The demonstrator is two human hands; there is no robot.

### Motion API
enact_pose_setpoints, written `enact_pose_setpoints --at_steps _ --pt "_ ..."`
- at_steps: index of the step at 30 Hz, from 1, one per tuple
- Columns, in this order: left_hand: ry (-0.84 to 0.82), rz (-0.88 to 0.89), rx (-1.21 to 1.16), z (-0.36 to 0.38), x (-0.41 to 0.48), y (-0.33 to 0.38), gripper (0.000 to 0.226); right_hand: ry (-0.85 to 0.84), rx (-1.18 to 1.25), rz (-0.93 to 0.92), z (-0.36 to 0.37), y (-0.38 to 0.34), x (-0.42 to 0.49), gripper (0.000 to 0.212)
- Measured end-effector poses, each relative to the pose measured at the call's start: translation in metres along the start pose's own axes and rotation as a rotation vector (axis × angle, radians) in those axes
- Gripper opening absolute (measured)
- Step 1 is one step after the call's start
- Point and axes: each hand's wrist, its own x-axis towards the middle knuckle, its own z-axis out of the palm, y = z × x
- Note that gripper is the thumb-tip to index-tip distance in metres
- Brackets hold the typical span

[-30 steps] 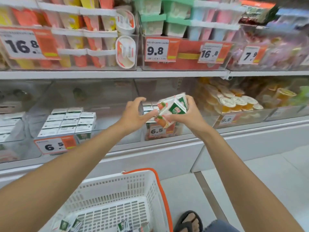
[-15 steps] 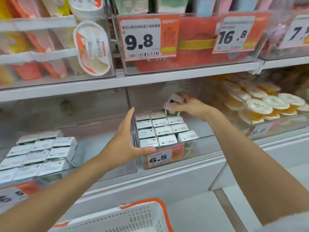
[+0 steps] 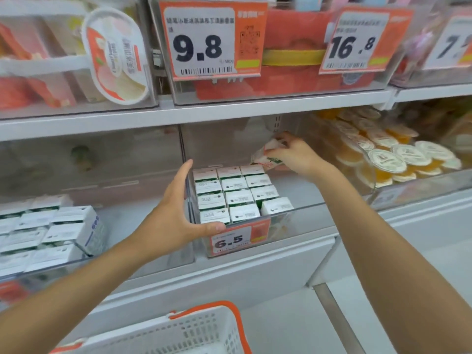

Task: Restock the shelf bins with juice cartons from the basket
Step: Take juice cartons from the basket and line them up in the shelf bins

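Gripping a small pack of juice cartons, the right hand has its fingers curled around it at the back right of the clear shelf bin, just behind the last row. The pack is tilted and a bit blurry, so I can't read it. The left hand is spread flat, with its fingers along the bin's left wall and its thumb laid across the front edge beside the 6.5 price tag. It's holding nothing, just touching the bin.

The bin sits on a white store shelf with another shelf board above it and pale floor below. The stocked cartons fill its left part in neat rows, and the right strip is bare.

A second ago both hands were together in front of the bin with the pack between them. Now the right one has carried it inside and the left one has dropped to the corner.

Around it: the white basket with an orange rim is at the bottom, a bin of white boxes is on the left and the pudding cups are on the right. The 9.8 tag hangs overhead, and that upper board sits low over the reaching hand.
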Motion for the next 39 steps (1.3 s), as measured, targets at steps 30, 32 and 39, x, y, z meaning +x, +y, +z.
enact_pose_setpoints --at_steps 30,32,39 --pt "-0.022 -0.017 -0.070 0.001 0.003 0.003 0.133 -0.691 -0.544 0.360 -0.026 -0.012 -0.070 0.097" --pt "-0.029 -0.044 -0.066 -0.001 -0.001 0.010 0.132 -0.654 -0.564 0.332 -0.026 -0.019 -0.077 0.090" --pt "0.408 0.046 0.138 -0.001 -0.053 0.027 0.090 0.235 -0.309 -0.225 0.041 -0.027 -0.149 0.031"
